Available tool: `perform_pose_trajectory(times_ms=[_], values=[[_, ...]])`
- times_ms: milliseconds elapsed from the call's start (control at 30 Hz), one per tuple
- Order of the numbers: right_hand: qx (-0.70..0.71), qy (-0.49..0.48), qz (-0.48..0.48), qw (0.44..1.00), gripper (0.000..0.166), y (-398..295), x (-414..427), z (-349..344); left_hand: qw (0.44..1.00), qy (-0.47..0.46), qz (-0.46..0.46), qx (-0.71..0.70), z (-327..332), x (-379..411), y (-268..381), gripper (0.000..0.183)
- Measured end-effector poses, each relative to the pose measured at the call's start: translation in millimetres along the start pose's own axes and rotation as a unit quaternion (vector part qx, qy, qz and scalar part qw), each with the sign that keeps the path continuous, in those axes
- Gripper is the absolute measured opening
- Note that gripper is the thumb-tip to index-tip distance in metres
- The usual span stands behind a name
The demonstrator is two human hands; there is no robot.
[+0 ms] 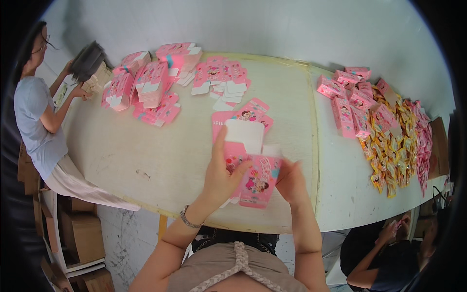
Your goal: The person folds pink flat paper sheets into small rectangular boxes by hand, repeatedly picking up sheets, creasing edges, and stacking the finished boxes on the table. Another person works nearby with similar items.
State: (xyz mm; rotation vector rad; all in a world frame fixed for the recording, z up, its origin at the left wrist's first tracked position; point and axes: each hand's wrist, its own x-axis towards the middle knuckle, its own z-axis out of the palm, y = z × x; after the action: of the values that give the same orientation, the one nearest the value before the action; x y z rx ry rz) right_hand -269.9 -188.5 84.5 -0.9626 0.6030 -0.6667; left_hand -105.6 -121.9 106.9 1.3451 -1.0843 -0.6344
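My left hand [220, 171] holds several flat pink printed cartons [233, 149] with white flaps, its thumb lying over their printed face. At the right edge of a pink carton [257, 182] is my right hand [292, 179], blurred, with its fingers partly hidden behind the carton. Whether this carton is flat or opened up I cannot tell. Beyond my hands, more flat pink cartons [251, 111] lie loosely on the table. Farther off are a loose spread of cartons [222, 73] and thick stacks of them [151, 82] at the left.
On the right of the pale table [175, 153], formed pink boxes [343, 113] lie by a heap of yellow packets [394, 157] and pink packets [423, 146]. A person [40, 116] at the left holds a dark object. Another person [386, 259] sits at the lower right.
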Motion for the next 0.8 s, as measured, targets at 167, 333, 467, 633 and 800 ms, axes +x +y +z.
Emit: perform_pose_trajectory(times_ms=[167, 333, 467, 633, 800], values=[[-0.374, 0.009, -0.106, 0.921, 0.026, -3, -15, 25, 0.986, -0.097, -0.12, -0.065, -8, 15, -7, 0.064], [-0.407, 0.026, -0.233, 0.883, 0.067, -4, -15, 37, 0.968, -0.114, -0.11, -0.193, -9, 16, -22, 0.061], [-0.319, 0.058, -0.18, 0.929, 0.091, 4, -17, 35, 0.938, -0.13, -0.098, -0.306, -4, 13, -22, 0.062], [-0.267, 0.126, -0.229, 0.927, 0.07, 12, -16, 32, 0.987, -0.083, 0.058, -0.122, 11, -17, 3, 0.058], [-0.255, 0.074, -0.217, 0.939, 0.041, 26, -12, 20, 0.978, -0.206, -0.002, 0.004, -14, -18, -2, 0.036]])
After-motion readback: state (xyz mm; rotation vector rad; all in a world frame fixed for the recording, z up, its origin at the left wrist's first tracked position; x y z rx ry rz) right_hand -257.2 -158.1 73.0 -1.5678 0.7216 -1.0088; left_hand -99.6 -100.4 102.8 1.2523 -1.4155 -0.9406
